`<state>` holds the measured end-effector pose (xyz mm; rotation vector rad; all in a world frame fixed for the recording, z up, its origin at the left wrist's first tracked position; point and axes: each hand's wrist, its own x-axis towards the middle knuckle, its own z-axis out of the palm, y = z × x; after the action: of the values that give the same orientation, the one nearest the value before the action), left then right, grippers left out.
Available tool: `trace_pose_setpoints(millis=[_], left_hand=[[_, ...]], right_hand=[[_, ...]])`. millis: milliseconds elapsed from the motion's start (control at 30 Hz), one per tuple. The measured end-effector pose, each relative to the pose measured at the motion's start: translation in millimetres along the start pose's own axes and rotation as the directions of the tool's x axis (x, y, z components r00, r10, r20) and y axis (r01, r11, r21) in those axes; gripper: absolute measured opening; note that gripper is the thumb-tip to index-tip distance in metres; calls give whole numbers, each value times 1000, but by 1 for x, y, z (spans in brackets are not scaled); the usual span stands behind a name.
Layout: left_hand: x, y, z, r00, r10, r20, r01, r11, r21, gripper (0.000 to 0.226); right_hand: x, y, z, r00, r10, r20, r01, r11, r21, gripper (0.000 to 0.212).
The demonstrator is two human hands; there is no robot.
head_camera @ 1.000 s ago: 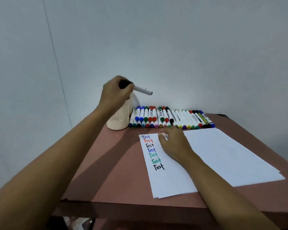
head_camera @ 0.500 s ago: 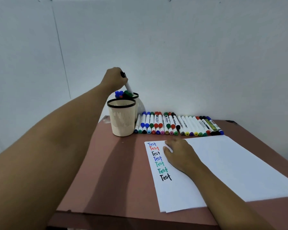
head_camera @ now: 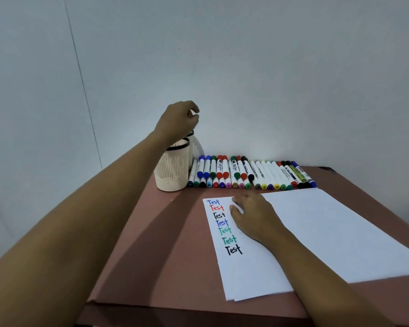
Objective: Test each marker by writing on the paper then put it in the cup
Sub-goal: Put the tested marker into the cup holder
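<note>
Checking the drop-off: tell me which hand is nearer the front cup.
Left. The left hand hangs just above the front cup; the right hand lies on the paper, apart from it.

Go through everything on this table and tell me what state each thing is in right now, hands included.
Left hand: above the cup, fingers loosely curled, holding nothing.
Right hand: flat on the paper.
Cup: upright, contents hidden by the wrist.
Markers: capped, lying in a row by the wall.
Paper: flat, seven "Test" words written.

Pale wall (head_camera: 246,67), reddish-brown table (head_camera: 163,244)
</note>
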<state>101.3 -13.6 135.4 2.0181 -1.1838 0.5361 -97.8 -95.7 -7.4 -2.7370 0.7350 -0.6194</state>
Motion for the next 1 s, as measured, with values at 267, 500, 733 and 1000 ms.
trace_pose_setpoints(millis=[267,500,733,1000], left_hand=[[-96,14,26,990,98,97,-91,993,-71,23],[-142,-2,58,875,-16,484,0,999,33,38],[-143,-4,60,839,-65,540,14,995,98,44],[-143,-7,63,841,-58,537,12,996,89,43]], right_hand=[[-2,-3,-2,1000,0,-9,0,1000,-16,37],[-3,-7,0,999,0,40,4,996,-86,42],[9,-8,-20,988,10,152,0,998,-67,32],[75,29,-26,936,341,-88,-340,940,26,31]])
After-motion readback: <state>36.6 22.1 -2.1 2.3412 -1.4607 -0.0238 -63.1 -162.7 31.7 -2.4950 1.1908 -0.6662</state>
